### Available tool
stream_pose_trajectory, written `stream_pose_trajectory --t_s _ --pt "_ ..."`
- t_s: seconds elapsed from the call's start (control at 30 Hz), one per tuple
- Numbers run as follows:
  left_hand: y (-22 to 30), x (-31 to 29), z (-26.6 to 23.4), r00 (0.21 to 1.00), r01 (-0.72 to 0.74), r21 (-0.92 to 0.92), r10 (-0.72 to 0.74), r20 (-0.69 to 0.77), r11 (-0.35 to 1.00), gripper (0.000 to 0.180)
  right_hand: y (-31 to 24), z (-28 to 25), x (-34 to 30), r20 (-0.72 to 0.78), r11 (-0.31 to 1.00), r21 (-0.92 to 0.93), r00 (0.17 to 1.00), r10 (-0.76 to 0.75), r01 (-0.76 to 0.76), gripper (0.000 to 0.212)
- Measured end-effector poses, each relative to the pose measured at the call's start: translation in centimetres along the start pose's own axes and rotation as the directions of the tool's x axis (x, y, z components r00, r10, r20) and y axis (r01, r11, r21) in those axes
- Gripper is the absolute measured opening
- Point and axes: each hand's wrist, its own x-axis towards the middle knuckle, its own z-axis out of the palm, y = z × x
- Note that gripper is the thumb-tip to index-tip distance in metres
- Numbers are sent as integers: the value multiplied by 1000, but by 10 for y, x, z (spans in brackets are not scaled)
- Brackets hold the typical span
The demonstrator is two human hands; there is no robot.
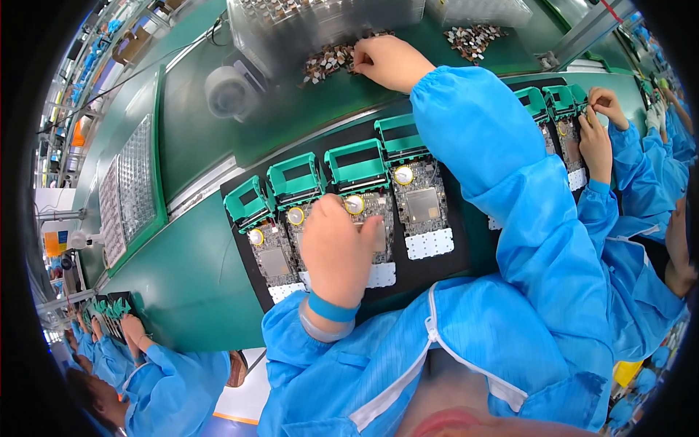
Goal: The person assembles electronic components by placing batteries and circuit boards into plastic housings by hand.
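My right hand point(390, 63) reaches to the far side, its fingers pinched together at the edge of a pile of small brown and white pieces point(329, 64). What the fingertips hold, if anything, is too small to tell. Lower down, my left hand point(336, 251) rests over the middle of a row of circuit boards, thumb out to the side and the other fingers bent down out of sight. It covers parts of two boards. A fully visible circuit board point(422, 204) has a round yellow-rimmed coin cell point(403, 175) and a green plastic frame point(357, 162) stands among several at the boards' far ends.
The boards lie on a black mat point(251, 262) on a green table point(196, 291). Beyond are a clear plastic box point(262, 36), a roll of clear tape point(229, 93), a second pile of pieces point(473, 42) and a clear tray point(135, 186). Co-workers' hands point(601, 135) work at the right.
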Motion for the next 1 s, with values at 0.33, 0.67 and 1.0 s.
stream_pose_trajectory --t_s 0.33,0.67,1.0 --pt "-11 4 13 965 257 -369 -215 152 893 40 18 14 -9 -108 997 69 994 -31 39 16" --pt "-17 11 3 942 325 -924 -154 298 201 25 -49 -38 -54 -229 911 395 973 -31 122 16" --pt "-17 11 12 955 258 -945 -199 218 200 18 -88 -24 -124 -53 791 575 975 -218 208 13"
